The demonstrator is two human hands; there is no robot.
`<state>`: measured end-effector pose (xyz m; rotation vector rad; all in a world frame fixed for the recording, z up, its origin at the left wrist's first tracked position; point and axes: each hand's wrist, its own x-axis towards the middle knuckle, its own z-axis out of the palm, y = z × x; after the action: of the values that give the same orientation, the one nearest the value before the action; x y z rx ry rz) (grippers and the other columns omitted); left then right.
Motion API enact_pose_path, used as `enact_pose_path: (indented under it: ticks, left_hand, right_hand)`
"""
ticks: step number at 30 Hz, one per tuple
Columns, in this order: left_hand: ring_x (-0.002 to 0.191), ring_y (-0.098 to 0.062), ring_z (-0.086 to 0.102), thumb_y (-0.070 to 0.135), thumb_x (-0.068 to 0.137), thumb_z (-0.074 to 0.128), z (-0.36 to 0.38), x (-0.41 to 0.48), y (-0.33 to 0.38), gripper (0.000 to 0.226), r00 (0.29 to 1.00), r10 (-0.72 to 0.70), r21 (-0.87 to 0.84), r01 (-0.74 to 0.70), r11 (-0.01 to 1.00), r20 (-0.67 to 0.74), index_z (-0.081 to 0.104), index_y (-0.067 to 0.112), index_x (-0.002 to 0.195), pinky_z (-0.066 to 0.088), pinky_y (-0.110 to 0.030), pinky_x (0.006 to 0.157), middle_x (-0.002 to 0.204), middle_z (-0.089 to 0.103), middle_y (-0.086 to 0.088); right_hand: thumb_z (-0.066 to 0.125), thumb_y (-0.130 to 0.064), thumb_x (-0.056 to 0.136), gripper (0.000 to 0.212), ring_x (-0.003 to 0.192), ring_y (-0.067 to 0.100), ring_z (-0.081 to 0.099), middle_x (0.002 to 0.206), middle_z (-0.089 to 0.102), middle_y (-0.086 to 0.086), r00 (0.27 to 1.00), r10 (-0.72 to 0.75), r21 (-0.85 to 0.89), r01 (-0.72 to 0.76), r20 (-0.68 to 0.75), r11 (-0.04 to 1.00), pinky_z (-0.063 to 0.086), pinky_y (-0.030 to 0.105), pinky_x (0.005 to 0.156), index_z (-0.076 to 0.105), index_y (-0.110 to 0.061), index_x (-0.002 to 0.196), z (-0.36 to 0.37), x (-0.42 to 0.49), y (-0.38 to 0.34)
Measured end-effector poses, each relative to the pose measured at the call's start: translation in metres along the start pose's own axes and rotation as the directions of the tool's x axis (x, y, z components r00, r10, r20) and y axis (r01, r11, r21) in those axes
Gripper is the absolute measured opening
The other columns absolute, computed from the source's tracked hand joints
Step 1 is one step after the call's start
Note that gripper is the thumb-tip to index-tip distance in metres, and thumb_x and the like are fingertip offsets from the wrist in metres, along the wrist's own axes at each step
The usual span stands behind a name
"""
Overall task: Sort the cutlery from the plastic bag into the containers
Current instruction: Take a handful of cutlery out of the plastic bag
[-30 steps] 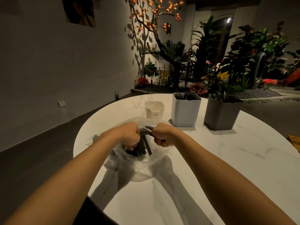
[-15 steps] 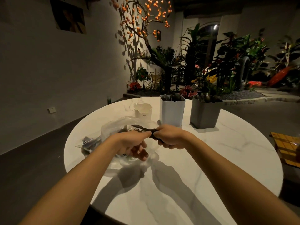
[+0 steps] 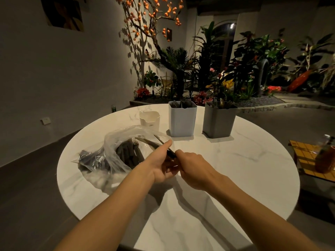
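While the left hand (image 3: 161, 166) and right hand (image 3: 194, 171) both grasp a few dark-handled cutlery pieces (image 3: 148, 142) at mid-frame, just right of the plastic bag (image 3: 116, 140), a loose bundle may slip onto the table (image 3: 226, 178) or reach the wrong one of the containers (image 3: 182, 124) at upper centre.

1. Bare table (image 3: 244, 169) lies open on the right, from the near edge up to the containers.
2. The plastic bag (image 3: 112, 151) fills the left side.
3. At the far edge stand the white container (image 3: 149, 120), blue container (image 3: 182, 124) and grey container (image 3: 218, 124), with gaps between them.
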<state>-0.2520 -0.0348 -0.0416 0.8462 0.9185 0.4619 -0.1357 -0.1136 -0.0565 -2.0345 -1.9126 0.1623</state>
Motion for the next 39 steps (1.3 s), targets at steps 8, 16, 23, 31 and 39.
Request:
enact_pose_path:
  ticks: [8, 16, 23, 31, 39]
  left_hand:
    - [0.088, -0.018, 0.064, 0.030, 0.105, 0.054, 0.034, 0.018, -0.026, 0.023, 0.996, 0.084, -0.051, -0.086, 0.995, -0.032, 0.067, 0.014, 0.095, 0.054, -0.034, 0.076, 0.082, 0.068, -0.002]
    - [0.101, -0.023, 0.073, 0.030, 0.106, 0.054, 0.051, 0.036, -0.045, 0.030, 0.981, 0.192, -0.063, -0.193, 0.979, -0.022, 0.068, 0.007, 0.118, 0.060, -0.036, 0.082, 0.106, 0.077, -0.008]
    - [0.104, -0.034, 0.073, 0.033, 0.105, 0.054, 0.056, 0.045, -0.045, 0.029, 0.971, 0.233, -0.103, -0.237, 0.966, -0.047, 0.063, 0.008, 0.117, 0.055, -0.059, 0.098, 0.113, 0.074, -0.017]
    - [0.090, -0.031, 0.068, 0.030, 0.108, 0.046, 0.085, 0.046, -0.062, 0.028, 0.987, 0.096, -0.417, -0.033, 0.908, 0.131, 0.060, 0.009, 0.095, 0.051, -0.056, 0.102, 0.084, 0.069, -0.009]
    - [0.072, -0.024, 0.061, 0.026, 0.108, 0.044, 0.109, 0.033, -0.082, 0.034, 0.982, -0.001, -0.324, 0.064, 0.944, 0.190, 0.054, 0.011, 0.079, 0.054, -0.043, 0.086, 0.069, 0.059, -0.007]
  right_hand:
    - [0.041, -0.029, 0.108, 0.038, 0.097, 0.018, 0.060, 0.133, 0.052, -0.002, 0.991, -0.017, -0.027, 0.013, -0.133, 1.000, 0.058, 0.026, 0.085, 0.034, -0.026, 0.145, 0.012, -0.025, 0.022]
    - [0.050, -0.039, 0.104, 0.049, 0.111, 0.009, 0.058, 0.140, 0.045, -0.013, 0.988, 0.005, 0.252, 0.034, -0.154, 0.967, 0.048, 0.011, 0.089, 0.029, -0.034, 0.149, 0.025, -0.028, 0.052]
    - [0.073, -0.039, 0.085, 0.047, 0.108, 0.011, 0.064, 0.120, 0.059, -0.017, 0.989, 0.114, 0.655, -0.025, -0.093, 0.755, 0.057, 0.022, 0.088, 0.051, -0.042, 0.127, 0.007, -0.028, 0.071]
    - [0.042, -0.035, 0.107, 0.039, 0.087, 0.019, 0.067, 0.088, 0.069, 0.008, 0.900, 0.421, 0.813, -0.160, -0.113, 0.560, 0.054, 0.024, 0.075, 0.065, -0.009, 0.089, -0.008, -0.029, 0.096]
    - [0.051, -0.030, 0.103, 0.026, 0.078, 0.025, 0.059, 0.090, 0.060, 0.015, 0.776, 0.631, 0.892, -0.283, -0.003, 0.352, 0.053, 0.035, 0.072, 0.064, -0.008, 0.103, -0.013, -0.043, 0.117]
